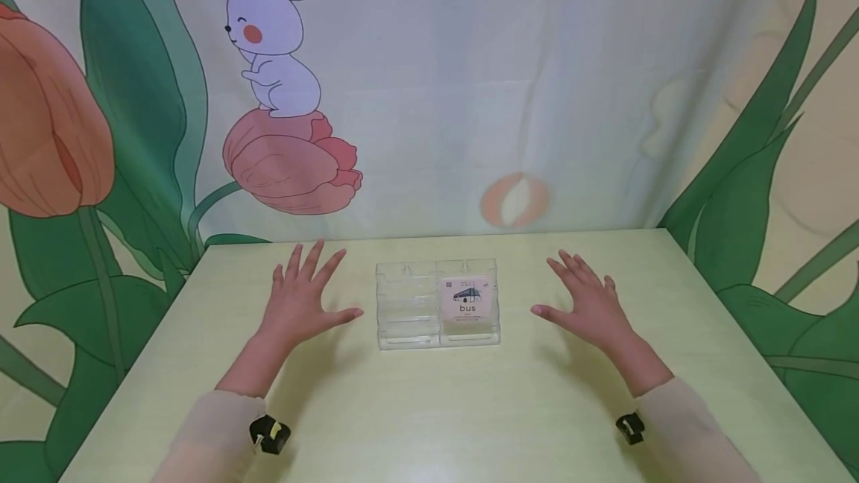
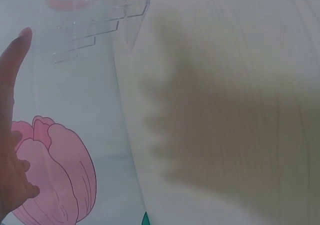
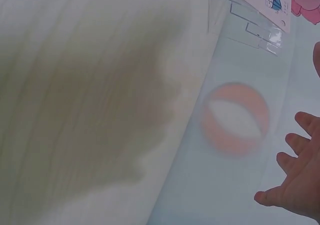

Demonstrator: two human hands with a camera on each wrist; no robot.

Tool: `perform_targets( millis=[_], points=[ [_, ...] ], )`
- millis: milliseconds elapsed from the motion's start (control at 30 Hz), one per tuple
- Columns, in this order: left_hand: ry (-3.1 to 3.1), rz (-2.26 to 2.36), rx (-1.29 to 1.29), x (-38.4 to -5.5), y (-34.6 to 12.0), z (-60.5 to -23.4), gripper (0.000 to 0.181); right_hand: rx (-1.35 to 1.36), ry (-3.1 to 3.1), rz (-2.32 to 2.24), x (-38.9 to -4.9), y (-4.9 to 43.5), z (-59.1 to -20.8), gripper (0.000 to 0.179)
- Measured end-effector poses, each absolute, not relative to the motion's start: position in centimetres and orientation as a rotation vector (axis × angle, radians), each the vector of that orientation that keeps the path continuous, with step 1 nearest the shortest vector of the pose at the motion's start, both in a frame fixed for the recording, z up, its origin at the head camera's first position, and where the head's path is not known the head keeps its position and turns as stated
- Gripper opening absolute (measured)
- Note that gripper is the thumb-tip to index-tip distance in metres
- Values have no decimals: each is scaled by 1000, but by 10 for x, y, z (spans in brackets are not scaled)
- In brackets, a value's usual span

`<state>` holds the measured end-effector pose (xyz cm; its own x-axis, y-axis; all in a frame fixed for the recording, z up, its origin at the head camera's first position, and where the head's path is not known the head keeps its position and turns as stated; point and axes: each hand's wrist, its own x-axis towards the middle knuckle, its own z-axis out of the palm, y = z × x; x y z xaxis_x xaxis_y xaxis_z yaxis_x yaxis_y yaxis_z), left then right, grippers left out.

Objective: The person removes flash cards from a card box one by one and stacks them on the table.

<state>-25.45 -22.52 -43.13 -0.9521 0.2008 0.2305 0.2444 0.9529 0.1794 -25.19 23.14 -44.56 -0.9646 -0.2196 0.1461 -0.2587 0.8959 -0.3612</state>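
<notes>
Sleeves (image 1: 691,431) in a pale fabric enter at the bottom, each with a small black device (image 1: 270,434) at the cuff, over a pale wood-grain tabletop (image 1: 429,412). Beyond them the left hand (image 1: 302,300) and right hand (image 1: 590,305) hang above the surface, fingers spread wide and gripping nothing, their shadows falling below. Between the two, touching neither (the left thumb is the nearer), stands a clear plastic holder (image 1: 407,311) with two columns of stepped ledges. Its right column bears a card (image 1: 467,298) printed with a blue bus and the word "bus"; which ledge supports it I cannot tell. Past the table's far edge hangs a printed backdrop (image 1: 429,95), where a white rabbit (image 1: 285,84) sits on a pink tulip (image 1: 288,162) among large green leaves (image 1: 137,80).
</notes>
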Motion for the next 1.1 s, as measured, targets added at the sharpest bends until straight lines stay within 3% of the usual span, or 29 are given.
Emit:
perform_targets(
  millis=[800,1100],
  points=[
    [-2812,-386,-448,-253,-195,-448,90,437,-2826,805,-249,205,-455,72],
    [-2783,-389,-528,-255,-180,-455,96,448,-2813,821,-252,191,-459,69]
  ],
)
